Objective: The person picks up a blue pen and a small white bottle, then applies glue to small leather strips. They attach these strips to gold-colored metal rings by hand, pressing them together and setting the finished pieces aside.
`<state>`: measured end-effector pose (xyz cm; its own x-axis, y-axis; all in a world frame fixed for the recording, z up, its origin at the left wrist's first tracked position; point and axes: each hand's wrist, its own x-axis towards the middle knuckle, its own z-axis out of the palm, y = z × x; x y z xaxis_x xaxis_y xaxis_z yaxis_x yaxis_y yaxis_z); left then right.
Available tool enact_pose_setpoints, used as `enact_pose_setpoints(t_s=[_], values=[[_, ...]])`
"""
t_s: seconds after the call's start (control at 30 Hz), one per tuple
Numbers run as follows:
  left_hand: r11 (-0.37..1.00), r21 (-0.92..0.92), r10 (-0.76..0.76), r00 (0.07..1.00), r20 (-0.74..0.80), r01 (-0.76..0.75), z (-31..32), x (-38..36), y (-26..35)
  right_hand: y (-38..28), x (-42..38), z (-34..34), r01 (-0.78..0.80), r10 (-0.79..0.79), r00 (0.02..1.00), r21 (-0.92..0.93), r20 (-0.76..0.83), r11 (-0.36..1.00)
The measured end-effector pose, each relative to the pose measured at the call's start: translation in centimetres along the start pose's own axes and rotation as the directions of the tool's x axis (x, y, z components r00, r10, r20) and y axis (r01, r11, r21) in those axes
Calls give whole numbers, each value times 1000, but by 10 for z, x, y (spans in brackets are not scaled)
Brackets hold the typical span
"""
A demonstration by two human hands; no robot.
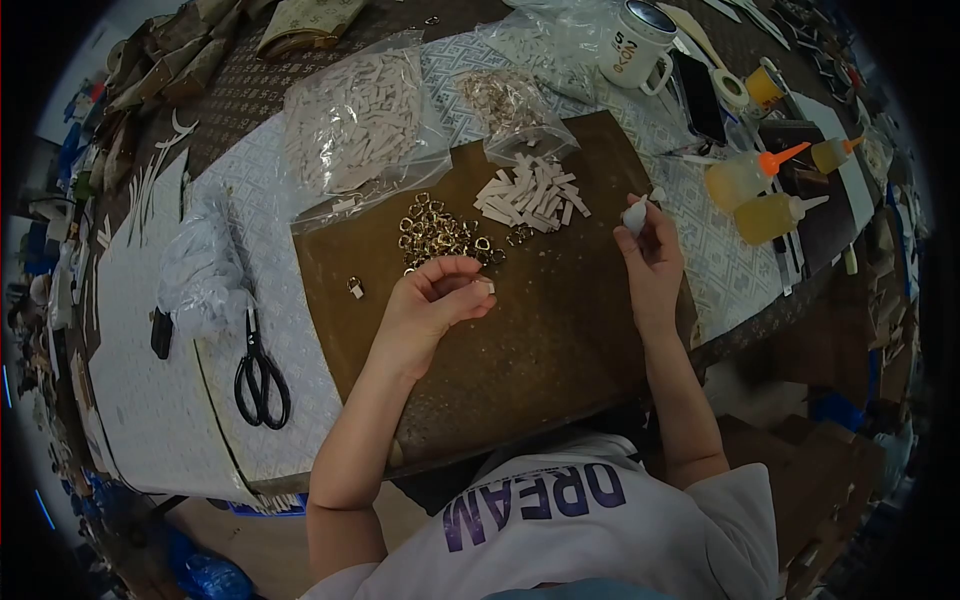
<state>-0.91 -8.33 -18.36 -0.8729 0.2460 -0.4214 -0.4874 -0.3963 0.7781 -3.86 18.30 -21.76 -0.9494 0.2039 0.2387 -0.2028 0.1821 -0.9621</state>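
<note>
My left hand (440, 305) is closed in a pinch on a small white strip (487, 287) over the brown board (540, 350). Just beyond it lies a pile of gold metal rings (435, 230), with a heap of short white strips (535, 193) to its right. Over the board's right side, my right hand (655, 255) has its fingers wrapped round a small white bottle (634, 217). One gold ring with a white strip (355, 288) rests alone on the board's left side.
Two plastic bags of pieces (350, 120) (510, 105) lie behind the board. Black scissors (262, 385) and a crumpled plastic bag (205, 265) are on the left. A mug (636, 45), phone (698, 97) and yellow glue bottles (765, 217) stand or lie at the right.
</note>
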Motion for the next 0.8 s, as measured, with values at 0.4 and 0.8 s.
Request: enact_pose_setpoints(t_s=[0.4,0.8], values=[[1000,8,12,1000,-27,-12,1,-4,3,-3,1,3,65,-61,998,-191,29,980],[982,-25,189,982,4,-189,-11,0,-2,1,2,7,81,-74,996,-208,41,975]])
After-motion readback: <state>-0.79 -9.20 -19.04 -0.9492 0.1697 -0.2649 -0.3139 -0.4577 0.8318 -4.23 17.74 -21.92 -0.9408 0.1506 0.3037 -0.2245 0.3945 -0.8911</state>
